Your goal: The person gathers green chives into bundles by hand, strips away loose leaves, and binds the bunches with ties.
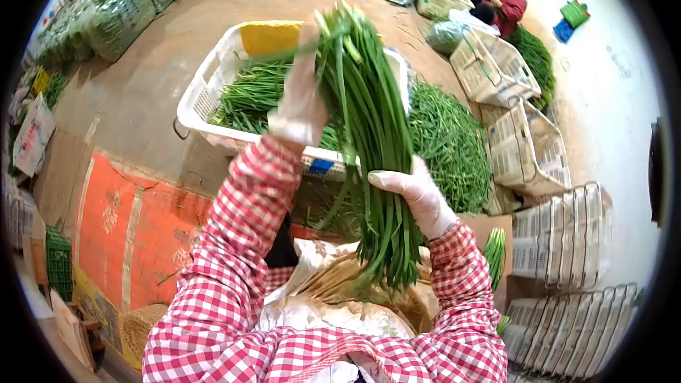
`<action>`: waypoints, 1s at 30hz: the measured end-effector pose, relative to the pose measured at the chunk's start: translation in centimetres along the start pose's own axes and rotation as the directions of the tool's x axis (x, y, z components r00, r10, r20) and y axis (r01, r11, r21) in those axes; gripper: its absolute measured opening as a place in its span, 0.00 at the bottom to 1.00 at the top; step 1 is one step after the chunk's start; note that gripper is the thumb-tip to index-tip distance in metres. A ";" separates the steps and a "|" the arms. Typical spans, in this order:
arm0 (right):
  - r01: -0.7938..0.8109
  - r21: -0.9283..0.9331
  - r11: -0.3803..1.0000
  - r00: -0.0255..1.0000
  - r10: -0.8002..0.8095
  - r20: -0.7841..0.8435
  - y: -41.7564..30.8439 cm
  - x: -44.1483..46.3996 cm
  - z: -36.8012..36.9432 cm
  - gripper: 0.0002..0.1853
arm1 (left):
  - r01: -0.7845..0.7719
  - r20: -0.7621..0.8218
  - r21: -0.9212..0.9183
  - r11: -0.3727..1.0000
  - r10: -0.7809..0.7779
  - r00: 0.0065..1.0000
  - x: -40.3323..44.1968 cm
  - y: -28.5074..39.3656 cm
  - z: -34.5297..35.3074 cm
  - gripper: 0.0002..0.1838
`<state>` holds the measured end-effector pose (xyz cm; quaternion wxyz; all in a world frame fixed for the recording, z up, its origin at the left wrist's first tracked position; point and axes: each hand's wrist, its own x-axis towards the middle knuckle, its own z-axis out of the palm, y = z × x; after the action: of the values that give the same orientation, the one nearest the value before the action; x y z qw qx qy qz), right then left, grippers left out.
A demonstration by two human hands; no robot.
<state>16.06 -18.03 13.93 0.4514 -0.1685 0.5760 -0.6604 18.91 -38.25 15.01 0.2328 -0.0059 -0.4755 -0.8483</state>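
Note:
A thick bunch of garlic chives (372, 120) hangs upright over my lap, pale cut ends at the top and green leaf tips below. My right hand (418, 198), in a thin white glove, is closed around its lower half, thumb across the front. Beside the upper stems is my left hand (301, 103), also gloved and smeared by motion, so its fingers do not show clearly. A blurred green blade (277, 55) sticks out to its left. Behind the bunch stands a white plastic basket (202, 64) with more chives (252, 92) lying in it.
A loose heap of chives (450, 149) lies right of the basket. White crates (528, 149) line the right side, near a seated person (509, 7) handling greens. Bagged greens (117, 21) stand at the upper left. An orange mat (106, 220) covers the left floor.

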 end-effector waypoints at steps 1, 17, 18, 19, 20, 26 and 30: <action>-0.053 0.011 0.999 0.998 0.053 -0.035 1.3 0.2 0.3 0.28 | 0.102 0.075 -0.131 0.986 -0.093 0.993 -2.3 -2.2 0.0 0.44; -0.422 0.051 0.905 0.890 0.404 0.210 17.4 -4.7 -3.5 0.39 | 0.695 0.207 -0.180 0.697 -0.664 0.719 -14.0 -12.7 -2.5 0.27; -0.363 -0.313 0.878 0.904 0.414 0.112 16.9 -4.4 -3.8 0.42 | 0.698 0.208 -0.073 0.712 -0.674 0.709 -13.5 -9.9 -2.3 0.25; -0.243 -0.250 0.937 0.919 0.304 0.249 16.2 -4.7 -4.2 0.42 | 0.675 0.069 0.124 0.728 -0.684 0.726 -13.6 -5.9 -0.8 0.24; -0.127 -0.168 0.978 0.910 0.183 0.373 15.3 -5.2 -4.6 0.43 | 0.646 -0.069 0.316 0.695 -0.662 0.746 -13.8 -2.3 0.5 0.23; 0.351 0.299 0.887 0.815 -0.133 -0.564 13.5 -7.5 -10.2 0.20 | 0.710 -0.168 0.541 0.451 -0.769 0.617 -18.3 3.3 -1.4 0.29; -0.008 0.091 0.996 0.970 0.030 -0.242 12.8 -8.6 -2.2 0.44 | 0.858 -0.313 0.285 0.427 -0.804 0.505 -25.6 1.2 -3.5 0.38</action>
<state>24.19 -9.04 4.21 0.3906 -0.0605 0.5985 -0.6968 42.97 -31.59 8.10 -0.1904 0.3327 -0.5641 -0.7313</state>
